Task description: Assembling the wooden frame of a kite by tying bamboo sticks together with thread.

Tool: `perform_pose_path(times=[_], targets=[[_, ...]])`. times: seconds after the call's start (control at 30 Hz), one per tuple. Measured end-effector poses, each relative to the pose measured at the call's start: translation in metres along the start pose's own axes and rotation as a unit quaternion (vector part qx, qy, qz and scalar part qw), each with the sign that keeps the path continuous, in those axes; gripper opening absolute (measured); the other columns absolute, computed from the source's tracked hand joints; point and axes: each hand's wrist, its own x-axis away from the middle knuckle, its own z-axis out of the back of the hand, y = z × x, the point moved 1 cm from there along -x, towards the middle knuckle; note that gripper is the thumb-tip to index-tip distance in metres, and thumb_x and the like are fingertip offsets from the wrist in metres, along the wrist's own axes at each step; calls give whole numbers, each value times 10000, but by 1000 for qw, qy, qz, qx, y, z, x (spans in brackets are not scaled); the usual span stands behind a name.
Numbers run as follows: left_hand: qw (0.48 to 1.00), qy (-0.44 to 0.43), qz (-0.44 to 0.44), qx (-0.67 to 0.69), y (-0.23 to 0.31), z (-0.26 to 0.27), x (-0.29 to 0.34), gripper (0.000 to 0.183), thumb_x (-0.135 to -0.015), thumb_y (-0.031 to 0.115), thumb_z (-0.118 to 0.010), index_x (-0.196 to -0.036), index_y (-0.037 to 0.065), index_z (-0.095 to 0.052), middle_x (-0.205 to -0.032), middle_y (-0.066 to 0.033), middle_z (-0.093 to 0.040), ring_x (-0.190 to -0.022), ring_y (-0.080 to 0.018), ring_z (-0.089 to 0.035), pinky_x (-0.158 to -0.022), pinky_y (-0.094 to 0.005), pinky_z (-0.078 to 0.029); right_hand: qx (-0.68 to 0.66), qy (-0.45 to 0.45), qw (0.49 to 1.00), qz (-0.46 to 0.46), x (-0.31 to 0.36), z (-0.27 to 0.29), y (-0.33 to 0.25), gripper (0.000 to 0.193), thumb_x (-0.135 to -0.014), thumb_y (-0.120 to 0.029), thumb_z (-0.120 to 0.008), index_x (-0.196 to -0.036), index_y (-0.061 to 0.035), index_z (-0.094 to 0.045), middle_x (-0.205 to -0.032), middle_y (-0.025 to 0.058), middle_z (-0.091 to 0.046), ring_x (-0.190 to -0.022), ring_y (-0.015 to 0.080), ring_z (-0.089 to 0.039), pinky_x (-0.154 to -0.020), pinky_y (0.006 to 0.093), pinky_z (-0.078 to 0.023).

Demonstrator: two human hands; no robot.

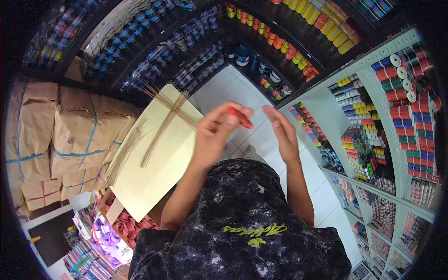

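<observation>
Left of centre, the left hand (211,135) has its grip closed on a small red object (241,117), held at the thumb and fingertips, its lower end sticking out toward the right. It looks bright red, short and longish; blur hides its exact kind. Farther right, the right hand (283,133) is unclosed and empty, fingers extended, apart from the object. Pale floor tiles (247,86) show between the hands, and light-coloured shelving (373,100) edges the floor at right.
</observation>
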Motion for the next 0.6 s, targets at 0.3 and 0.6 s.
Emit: perform_pose_path(times=[0.3,0.6], targets=[[998,-55,30,-27,-10,-11,-1,256,-1020,128,-590,-1200,-52,-618,-1166,-113,-683,-1004,-169,-647,-932,-331,-506,-44,-105,987,-109,8,-19,-27,299,-1073,-258,-479,-1016,-4,-624,-770,-53,-531,-683,32,-431,-619,217,-352],[991,35,-28,-128,-8,35,-2,250,-1007,131,-598,-1214,-9,-620,-1138,-150,-702,-993,-227,-687,-979,-383,-503,-4,-21,999,-46,15,3,-26,216,-1020,-182,-579,-1037,4,-688,-814,-56,-610,-640,2,-400,-557,200,-314]])
